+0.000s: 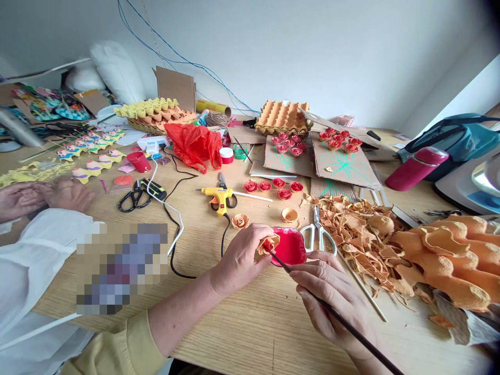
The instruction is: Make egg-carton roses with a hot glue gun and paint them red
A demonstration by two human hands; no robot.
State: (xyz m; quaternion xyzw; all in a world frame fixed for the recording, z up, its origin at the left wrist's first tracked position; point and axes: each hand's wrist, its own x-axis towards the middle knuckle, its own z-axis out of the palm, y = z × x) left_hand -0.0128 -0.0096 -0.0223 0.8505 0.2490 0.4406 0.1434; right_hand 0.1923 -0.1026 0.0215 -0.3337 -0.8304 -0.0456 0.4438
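Note:
My left hand (244, 258) is closed around a small egg-carton rose (269, 244), orange with red paint at its centre. Between the fingers of my right hand (332, 297) is a long dark paintbrush (344, 322), its tip touching the rose. Just behind both hands is a shallow dish of red paint (288, 246). An unpainted orange rose (240, 222) and an orange carton cup (289, 216) lie beyond it. Several red-painted roses (284, 194) stand farther back on the table.
White-handled scissors (318, 234) and a heap of carton scraps (355, 234) lie right of the dish, with orange egg cartons (449, 255) beyond. A yellow glue gun (219, 199) and its cord are left. Another person's hands (66, 195) rest at far left. A pink bottle (416, 169) lies at right.

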